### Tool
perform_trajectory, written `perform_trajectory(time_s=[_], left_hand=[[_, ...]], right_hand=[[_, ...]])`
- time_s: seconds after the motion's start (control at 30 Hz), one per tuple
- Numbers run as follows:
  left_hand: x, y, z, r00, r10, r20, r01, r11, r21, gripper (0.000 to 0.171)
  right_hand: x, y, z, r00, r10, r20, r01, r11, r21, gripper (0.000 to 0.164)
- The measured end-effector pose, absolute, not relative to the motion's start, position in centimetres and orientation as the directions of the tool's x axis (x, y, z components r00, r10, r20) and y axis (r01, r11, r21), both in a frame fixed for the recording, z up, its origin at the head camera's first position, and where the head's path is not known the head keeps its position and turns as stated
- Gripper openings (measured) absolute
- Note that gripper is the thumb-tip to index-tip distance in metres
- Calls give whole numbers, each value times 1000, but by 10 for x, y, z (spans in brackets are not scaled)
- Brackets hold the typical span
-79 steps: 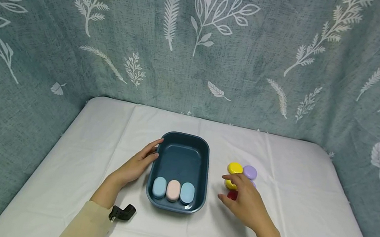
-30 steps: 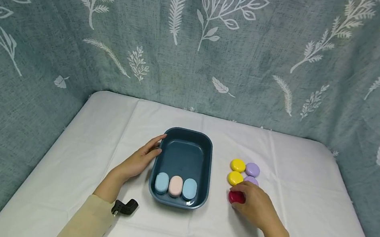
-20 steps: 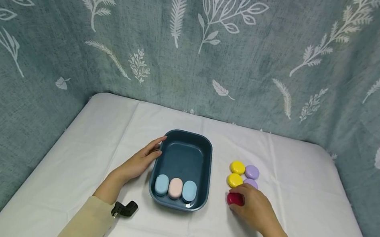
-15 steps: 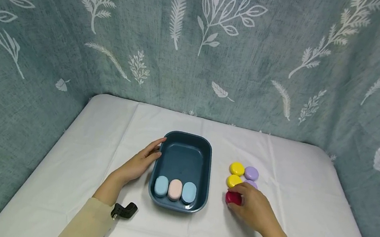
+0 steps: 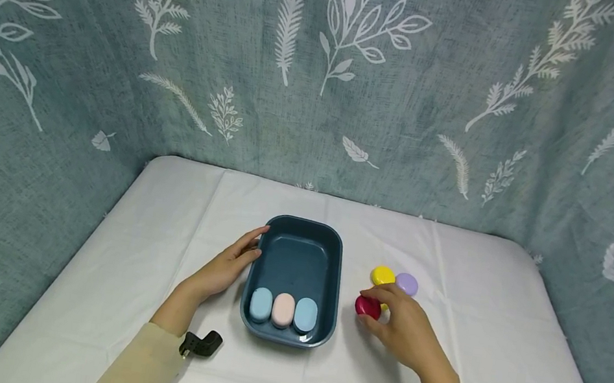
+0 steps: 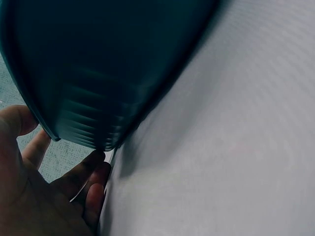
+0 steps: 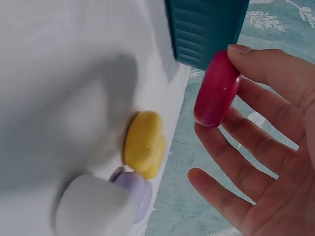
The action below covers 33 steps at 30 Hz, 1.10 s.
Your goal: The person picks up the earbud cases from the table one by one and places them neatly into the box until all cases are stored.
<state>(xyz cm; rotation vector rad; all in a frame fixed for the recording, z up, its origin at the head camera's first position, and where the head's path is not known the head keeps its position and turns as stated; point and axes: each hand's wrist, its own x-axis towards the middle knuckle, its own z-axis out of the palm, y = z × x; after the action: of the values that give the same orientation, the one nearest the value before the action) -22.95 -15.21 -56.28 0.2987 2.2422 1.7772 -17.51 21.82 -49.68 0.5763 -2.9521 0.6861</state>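
My right hand (image 5: pixel 403 323) pinches a glossy red round disc (image 5: pixel 368 307) between thumb and fingertips; the right wrist view shows the red disc (image 7: pixel 216 91) held clear of the cloth. Beside that hand lie yellow discs (image 5: pixel 383 275) and lavender discs (image 5: pixel 406 285), partly covered by it. My left hand (image 5: pixel 222 271) rests with extended fingers against the left side of a dark blue rectangular tray (image 5: pixel 338 287). In the left wrist view the thumb is at the rim and fingertips touch the ribbed wall. Along the tray's near end sit two light blue pieces (image 5: pixel 261 305) and a pink one (image 5: pixel 283 310).
A white cloth (image 5: pixel 233 377) covers the table, with a leaf-patterned green curtain (image 5: pixel 317 121) behind it and at both sides. In the right wrist view a white rounded piece (image 7: pixel 96 206) stands beside the lavender discs (image 7: pixel 130 187). Each wrist wears a black camera (image 5: pixel 203 344).
Earlier my right hand hovered open over the discs, then took hold of the red one. The hand has now carried it up and left toward the tray. My left hand stays put.
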Motion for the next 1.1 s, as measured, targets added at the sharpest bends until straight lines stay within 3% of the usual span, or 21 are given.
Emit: perform_trajectory(time_s=[0.43,1.1], left_hand=[[-230,-151,-563,-947,311,-80,-2,242,970,52],[-229,-152,-565,-945,319,-76,-5,220,976,51]], right_hand=[[-184,197,-482,-897,-373,237,-442,763,-471,41],[-194,162,-482,-868,-435,241,-492,685,-536,40]])
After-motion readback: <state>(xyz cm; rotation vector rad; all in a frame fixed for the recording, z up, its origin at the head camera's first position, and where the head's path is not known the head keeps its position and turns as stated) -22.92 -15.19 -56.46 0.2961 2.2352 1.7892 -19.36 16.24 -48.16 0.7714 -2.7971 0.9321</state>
